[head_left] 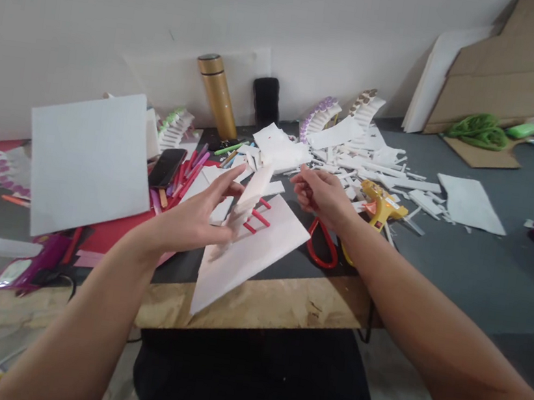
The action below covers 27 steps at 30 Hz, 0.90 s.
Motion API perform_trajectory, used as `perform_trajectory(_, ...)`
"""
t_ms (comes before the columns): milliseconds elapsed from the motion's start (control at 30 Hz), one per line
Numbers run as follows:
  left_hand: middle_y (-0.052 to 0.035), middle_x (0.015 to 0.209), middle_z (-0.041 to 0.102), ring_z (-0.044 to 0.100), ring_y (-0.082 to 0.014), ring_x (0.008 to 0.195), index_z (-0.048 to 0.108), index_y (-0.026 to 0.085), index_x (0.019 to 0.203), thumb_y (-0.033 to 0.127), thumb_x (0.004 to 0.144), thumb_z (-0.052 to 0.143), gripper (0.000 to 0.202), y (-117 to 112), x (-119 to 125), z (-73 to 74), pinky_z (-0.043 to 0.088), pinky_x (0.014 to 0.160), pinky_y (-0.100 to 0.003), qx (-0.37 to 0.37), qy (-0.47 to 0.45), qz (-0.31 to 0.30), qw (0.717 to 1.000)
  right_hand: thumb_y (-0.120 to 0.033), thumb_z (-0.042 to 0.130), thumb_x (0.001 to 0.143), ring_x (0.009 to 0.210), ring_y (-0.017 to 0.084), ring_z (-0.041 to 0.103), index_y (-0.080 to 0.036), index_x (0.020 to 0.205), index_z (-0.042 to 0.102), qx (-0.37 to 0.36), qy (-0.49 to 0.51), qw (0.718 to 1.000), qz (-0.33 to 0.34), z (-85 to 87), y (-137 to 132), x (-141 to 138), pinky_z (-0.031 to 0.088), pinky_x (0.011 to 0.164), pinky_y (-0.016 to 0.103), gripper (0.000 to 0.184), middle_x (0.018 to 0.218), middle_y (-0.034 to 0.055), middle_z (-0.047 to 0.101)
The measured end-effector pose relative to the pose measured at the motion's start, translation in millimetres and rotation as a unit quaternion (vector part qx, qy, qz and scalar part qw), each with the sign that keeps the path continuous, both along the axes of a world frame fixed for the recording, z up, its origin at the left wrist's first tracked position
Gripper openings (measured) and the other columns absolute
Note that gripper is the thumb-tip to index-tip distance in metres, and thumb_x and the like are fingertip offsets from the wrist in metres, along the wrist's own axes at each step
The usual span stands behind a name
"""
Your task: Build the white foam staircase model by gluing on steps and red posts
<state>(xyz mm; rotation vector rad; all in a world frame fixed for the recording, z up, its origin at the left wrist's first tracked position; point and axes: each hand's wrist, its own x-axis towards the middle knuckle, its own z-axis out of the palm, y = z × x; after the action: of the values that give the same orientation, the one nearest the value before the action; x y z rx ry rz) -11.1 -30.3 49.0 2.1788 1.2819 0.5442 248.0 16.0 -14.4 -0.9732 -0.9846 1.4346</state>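
Observation:
My left hand (198, 217) holds up a white foam-board model (248, 250), a flat sheet with an upright white strip (250, 201) and small red rungs (257, 218) on it. Its fingers and thumb pinch the upright strip. My right hand (321, 194) hovers just right of the strip with its fingers curled and pinched; I cannot make out what they hold. Under the right hand lie red-handled scissors (322, 247) and a yellow glue gun (382, 205).
A wooden board (273, 302) with a dark mat lies on the floor. White foam scraps (374, 165), pink and green pens (192, 167), a black phone (167, 167), a gold flask (216, 95) and a white square board (88, 160) surround it. Cardboard (515, 69) leans on the wall.

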Motion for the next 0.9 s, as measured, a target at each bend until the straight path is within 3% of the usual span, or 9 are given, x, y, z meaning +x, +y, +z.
perform_trajectory(100,-0.0106,0.153,0.045,0.047,-0.0311,0.14,0.012,0.034,0.163,0.031,0.077,0.066,0.102,6.5,2.0,6.5,0.045,0.11,-0.045,-0.039,0.014,-0.085,0.995,-0.058,0.07,0.087,0.042,0.006,0.046,-0.014,0.08,0.064,-0.013,-0.029,0.999,0.03,-2.5,0.2,-0.3,0.034,0.035,0.02,0.045,0.064,0.0002,0.061)
perform_trajectory(200,-0.0114,0.161,0.036,0.036,-0.0339,0.147,0.006,0.03,0.164,0.034,0.082,0.066,0.102,14.4,7.6,10.8,0.032,0.12,-0.051,-0.015,0.037,-0.152,0.988,-0.057,0.063,0.092,0.042,0.007,0.051,-0.015,0.083,0.064,-0.035,-0.063,0.995,0.071,-4.2,-0.2,-0.8,0.036,0.034,0.02,0.043,0.067,0.0018,0.066)
perform_trajectory(300,-0.0097,0.162,0.034,0.032,-0.0324,0.149,0.003,0.03,0.164,0.024,0.081,0.064,0.103,22.5,12.8,11.9,0.024,0.124,-0.051,-0.002,0.071,-0.203,0.977,-0.045,0.063,0.095,0.04,0.006,0.048,-0.015,0.084,0.065,-0.058,-0.07,0.988,0.127,-1.8,-2.7,-1.5,0.035,0.034,0.018,0.032,0.063,-0.0003,0.066)
perform_trajectory(400,-0.0069,0.161,0.038,0.033,-0.0314,0.149,0.003,0.035,0.163,0.012,0.079,0.059,0.103,28.9,18.5,10.0,0.026,0.123,-0.052,0.008,0.103,-0.25,0.963,-0.027,0.068,0.09,0.041,0.005,0.048,-0.014,0.084,0.067,-0.064,-0.079,0.981,0.166,3.9,-5.9,-0.6,0.03,0.033,0.016,0.014,0.059,-0.002,0.063)
perform_trajectory(500,-0.0069,0.165,0.033,0.032,-0.0323,0.15,0.008,0.036,0.163,0.008,0.08,0.056,0.099,31.7,25.7,6.6,0.03,0.121,-0.053,0.02,0.121,-0.292,0.948,-0.016,0.07,0.083,0.042,0.005,0.048,-0.014,0.085,0.068,-0.054,-0.113,0.968,0.216,7.2,-7.2,2.9,0.029,0.035,0.015,0.004,0.057,-0.003,0.061)
perform_trajectory(600,-0.0088,0.167,0.029,0.034,-0.0321,0.15,0.012,0.034,0.163,0.006,0.081,0.055,0.097,31.9,31.3,2.0,0.029,0.121,-0.052,0.032,0.117,-0.325,0.938,-0.011,0.069,0.079,0.043,0.005,0.049,-0.015,0.092,0.07,-0.024,-0.149,0.95,0.275,5.2,-6.4,7.4,0.03,0.036,0.014,0.014,0.058,-0.0039,0.063)
perform_trajectory(700,-0.0099,0.165,0.034,0.033,-0.0306,0.151,0.011,0.03,0.164,0.001,0.077,0.052,0.101,32.0,31.8,-5.5,0.026,0.122,-0.052,0.035,0.102,-0.342,0.934,-0.009,0.067,0.077,0.044,0.005,0.051,-0.016,0.092,0.068,-0.004,-0.179,0.932,0.315,1.4,-5.3,10.8,0.033,0.037,0.014,0.016,0.058,-0.0052,0.062)
perform_trajectory(900,-0.0046,0.164,0.038,0.027,-0.0321,0.154,0.026,0.031,0.161,-0.001,0.072,0.052,0.099,28.8,29.2,-25.8,0.02,0.125,-0.055,0.054,0.067,-0.37,0.925,-0.005,0.066,0.076,0.048,0.007,0.059,-0.018,0.092,0.066,-0.033,-0.239,0.914,0.326,5.5,-6.5,13.2,0.039,0.039,0.014,0.02,0.064,-0.0044,0.067)
